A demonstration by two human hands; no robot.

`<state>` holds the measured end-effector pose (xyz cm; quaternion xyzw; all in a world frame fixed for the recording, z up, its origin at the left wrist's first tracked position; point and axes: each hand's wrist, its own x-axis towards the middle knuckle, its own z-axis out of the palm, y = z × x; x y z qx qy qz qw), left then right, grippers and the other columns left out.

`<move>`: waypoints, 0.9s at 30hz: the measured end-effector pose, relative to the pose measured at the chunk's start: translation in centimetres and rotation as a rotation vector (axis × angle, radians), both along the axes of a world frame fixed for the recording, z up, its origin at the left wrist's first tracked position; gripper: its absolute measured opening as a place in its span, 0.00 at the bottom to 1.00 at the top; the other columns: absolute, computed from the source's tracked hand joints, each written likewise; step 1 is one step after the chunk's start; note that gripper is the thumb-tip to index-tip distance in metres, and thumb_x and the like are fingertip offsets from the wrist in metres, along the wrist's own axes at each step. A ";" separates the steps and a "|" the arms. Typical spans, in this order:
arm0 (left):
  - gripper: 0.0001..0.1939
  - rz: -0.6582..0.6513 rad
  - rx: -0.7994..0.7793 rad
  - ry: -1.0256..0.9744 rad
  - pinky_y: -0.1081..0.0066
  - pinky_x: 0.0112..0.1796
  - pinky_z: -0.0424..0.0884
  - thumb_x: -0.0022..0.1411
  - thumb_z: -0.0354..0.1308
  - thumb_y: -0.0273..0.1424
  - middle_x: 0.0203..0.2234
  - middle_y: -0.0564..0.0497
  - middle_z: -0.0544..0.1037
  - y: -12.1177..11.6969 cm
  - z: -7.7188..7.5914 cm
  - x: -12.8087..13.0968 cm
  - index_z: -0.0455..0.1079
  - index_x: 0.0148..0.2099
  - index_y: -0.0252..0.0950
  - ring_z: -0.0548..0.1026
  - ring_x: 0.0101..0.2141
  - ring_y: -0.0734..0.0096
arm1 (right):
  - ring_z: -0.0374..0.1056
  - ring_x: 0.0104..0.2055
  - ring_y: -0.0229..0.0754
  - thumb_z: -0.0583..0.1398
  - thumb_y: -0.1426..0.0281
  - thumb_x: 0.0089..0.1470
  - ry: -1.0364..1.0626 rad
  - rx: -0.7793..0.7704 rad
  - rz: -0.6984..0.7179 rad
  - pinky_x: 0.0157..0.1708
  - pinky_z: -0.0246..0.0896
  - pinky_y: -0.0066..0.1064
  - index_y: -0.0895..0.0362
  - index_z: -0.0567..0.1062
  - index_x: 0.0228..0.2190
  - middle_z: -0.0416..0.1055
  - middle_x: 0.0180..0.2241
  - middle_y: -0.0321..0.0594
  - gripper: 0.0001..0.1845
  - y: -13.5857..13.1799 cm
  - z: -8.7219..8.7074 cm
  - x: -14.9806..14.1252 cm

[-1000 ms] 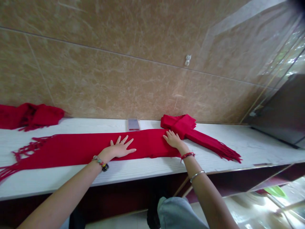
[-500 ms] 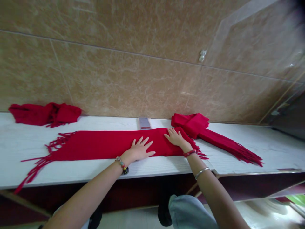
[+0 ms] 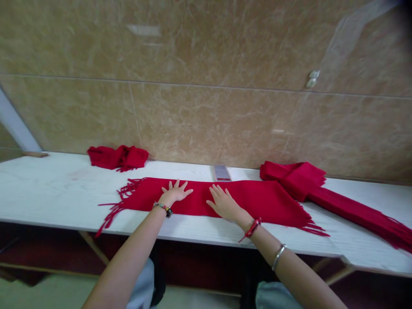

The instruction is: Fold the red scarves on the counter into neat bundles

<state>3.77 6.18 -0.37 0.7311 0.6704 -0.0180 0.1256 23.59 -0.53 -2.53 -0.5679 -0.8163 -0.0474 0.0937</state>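
Note:
A red scarf (image 3: 257,199) lies flat and lengthwise along the white tabletop, its fringes spread at both ends. My left hand (image 3: 176,192) rests palm down on the left part of it, fingers spread wide. Near the scarf's middle, my right hand (image 3: 225,202) lies flat on the cloth with its fingers stretched out. Neither hand grips anything. Behind the scarf's right end is a second red scarf (image 3: 296,176), bunched at one end, with its fringed tail trailing to the right.
A crumpled red cloth (image 3: 117,157) sits by the wall at the back left. Behind the flat scarf, a small grey box-like item (image 3: 222,172) stands against the tiled wall (image 3: 206,124). The white table (image 3: 58,193) has its front edge close to my legs.
My view has turned left. My left hand has slid left along the scarf, and my right hand has moved from its right end to near the middle. Both stay flat.

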 end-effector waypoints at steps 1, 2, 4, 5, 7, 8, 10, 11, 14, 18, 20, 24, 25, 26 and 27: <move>0.37 0.014 -0.004 0.005 0.34 0.50 0.38 0.55 0.34 0.57 0.63 0.51 0.35 0.4 -0.4 -0.9 0.41 0.64 0.49 0.33 0.59 0.39 | 0.41 0.62 0.54 0.44 0.59 0.59 -0.004 -0.044 0.001 0.56 0.42 0.49 0.65 0.55 0.57 0.48 0.60 0.54 0.30 -0.2 -0.3 -0.5; 0.36 0.027 0.000 0.008 0.34 0.49 0.38 0.55 0.34 0.57 0.63 0.52 0.35 0.7 -0.8 -1.8 0.41 0.64 0.50 0.33 0.59 0.39 | 0.41 0.62 0.55 0.44 0.59 0.59 -0.008 -0.080 -0.007 0.55 0.42 0.50 0.64 0.55 0.57 0.47 0.60 0.53 0.30 -0.3 -0.6 -0.7; 0.36 0.063 0.021 0.013 0.34 0.49 0.38 0.55 0.33 0.57 0.63 0.53 0.35 1.1 -1.2 -3.0 0.41 0.63 0.51 0.34 0.59 0.39 | 0.40 0.62 0.56 0.44 0.58 0.59 -0.011 -0.117 -0.026 0.54 0.42 0.53 0.60 0.56 0.57 0.47 0.60 0.52 0.29 -0.4 -1.0 -0.4; 0.37 0.085 0.030 0.017 0.34 0.49 0.39 0.55 0.33 0.57 0.63 0.53 0.36 1.2 -1.3 -3.4 0.41 0.63 0.51 0.34 0.59 0.38 | 0.39 0.62 0.56 0.44 0.58 0.59 -0.011 -0.125 -0.032 0.54 0.42 0.54 0.59 0.56 0.57 0.47 0.60 0.51 0.29 -0.5 -1.0 -0.2; 0.37 0.110 0.042 0.027 0.34 0.50 0.39 0.55 0.33 0.57 0.63 0.52 0.36 1.2 -1.3 -3.5 0.41 0.64 0.49 0.35 0.59 0.38 | 0.39 0.62 0.57 0.44 0.57 0.59 -0.003 -0.132 -0.038 0.54 0.42 0.55 0.59 0.56 0.57 0.46 0.60 0.52 0.29 -0.3 -0.8 0.1; 0.37 0.110 0.045 0.036 0.35 0.50 0.39 0.55 0.33 0.57 0.63 0.51 0.36 1.1 -1.3 -3.3 0.41 0.64 0.48 0.35 0.59 0.38 | 0.39 0.62 0.57 0.44 0.57 0.59 0.005 -0.131 -0.038 0.54 0.42 0.55 0.61 0.55 0.57 0.46 0.60 0.54 0.30 -0.2 -0.6 0.0; 0.37 0.064 0.047 0.052 0.37 0.51 0.38 0.56 0.33 0.56 0.63 0.49 0.35 0.9 -1.1 -2.4 0.41 0.64 0.46 0.34 0.59 0.41 | 0.38 0.62 0.57 0.44 0.57 0.58 0.028 -0.099 -0.016 0.55 0.40 0.54 0.63 0.54 0.58 0.45 0.60 0.55 0.32 0.5 -0.2 -0.6; 0.37 0.013 0.049 0.053 0.38 0.52 0.37 0.56 0.34 0.56 0.63 0.49 0.34 0.7 -1.0 -1.9 0.41 0.64 0.46 0.33 0.59 0.42 | 0.38 0.62 0.56 0.44 0.57 0.58 0.043 -0.077 0.008 0.55 0.39 0.53 0.64 0.53 0.58 0.45 0.60 0.55 0.32 1.0 -0.1 -1.1; 0.36 -0.133 0.053 0.035 0.41 0.53 0.38 0.57 0.33 0.55 0.63 0.51 0.33 0.5 -1.1 -0.7 0.39 0.64 0.46 0.33 0.60 0.47 | 0.39 0.62 0.53 0.44 0.59 0.59 0.098 -0.055 0.086 0.56 0.41 0.49 0.66 0.53 0.57 0.45 0.60 0.56 0.31 2.7 0.0 -3.2; 0.34 -0.089 0.059 0.028 0.39 0.52 0.42 0.59 0.30 0.52 0.63 0.49 0.36 0.8 -1.5 -0.9 0.37 0.65 0.44 0.36 0.60 0.47 | 0.41 0.62 0.50 0.44 0.61 0.59 0.110 -0.093 0.087 0.56 0.41 0.46 0.66 0.55 0.57 0.47 0.60 0.56 0.29 4.3 -0.8 -5.1; 0.35 -0.046 0.055 0.037 0.37 0.50 0.42 0.59 0.29 0.53 0.63 0.49 0.36 1.0 -1.6 -1.5 0.39 0.65 0.44 0.36 0.60 0.43 | 0.41 0.62 0.50 0.44 0.61 0.59 0.098 -0.090 0.050 0.56 0.40 0.46 0.66 0.55 0.56 0.47 0.59 0.56 0.29 4.5 -1.3 -5.0; 0.37 -0.011 0.038 0.042 0.35 0.49 0.42 0.57 0.31 0.55 0.63 0.48 0.35 1.4 -1.6 -2.3 0.40 0.64 0.45 0.36 0.59 0.38 | 0.43 0.61 0.54 0.44 0.60 0.59 0.058 -0.067 -0.068 0.55 0.44 0.45 0.66 0.56 0.56 0.48 0.59 0.59 0.30 3.9 -2.0 -2.6; 0.37 -0.010 0.030 0.038 0.35 0.49 0.42 0.56 0.32 0.56 0.63 0.49 0.35 1.5 -1.5 -2.4 0.40 0.64 0.46 0.36 0.59 0.38 | 0.44 0.61 0.54 0.44 0.59 0.59 0.038 -0.060 -0.098 0.55 0.45 0.45 0.66 0.56 0.56 0.49 0.58 0.60 0.30 3.6 -2.1 -1.6; 0.37 -0.011 0.019 0.033 0.35 0.49 0.42 0.56 0.32 0.56 0.63 0.49 0.34 1.5 -1.4 -2.4 0.40 0.64 0.46 0.35 0.59 0.38 | 0.44 0.60 0.55 0.45 0.59 0.59 0.014 -0.052 -0.129 0.54 0.45 0.45 0.66 0.56 0.56 0.49 0.58 0.60 0.30 3.3 -2.2 -0.6; 0.37 -0.011 0.008 0.027 0.35 0.49 0.41 0.56 0.33 0.56 0.63 0.49 0.34 1.5 -1.3 -2.3 0.40 0.64 0.46 0.35 0.59 0.38 | 0.46 0.60 0.56 0.45 0.59 0.59 -0.012 -0.043 -0.159 0.54 0.46 0.46 0.67 0.56 0.56 0.50 0.58 0.61 0.31 3.0 -2.2 0.4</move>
